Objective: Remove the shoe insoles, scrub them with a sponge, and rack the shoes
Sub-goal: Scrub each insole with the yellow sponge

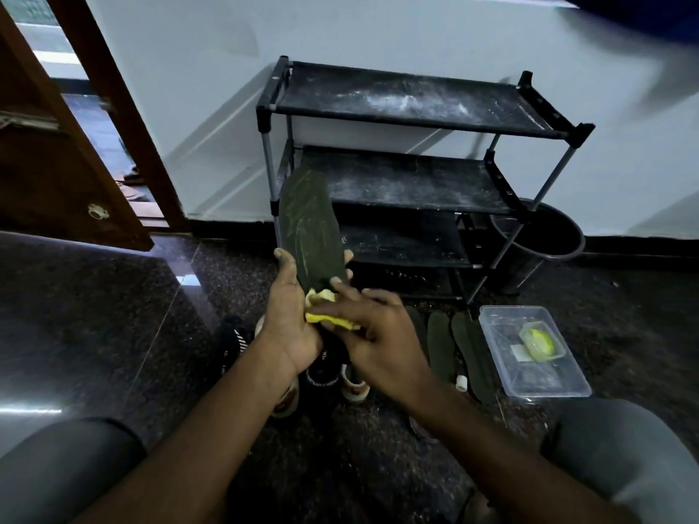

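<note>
A black three-tier shoe rack [408,96] with dusty fabric shelves stands against the pale wall, and on the dark speckled floor in front of it lie a clear rectangular plastic container [491,334], three dark flat insoles [440,342] just to its left, and several shoes [321,376] under the person's arms. The left hand [291,327] grips a dark green insole [308,221] by its lower end, thumb on one edge and fingers on the other, holding it upright before the rack. The right hand [374,334] holds a crumpled yellow sponge [329,320] against that lower end.
</note>
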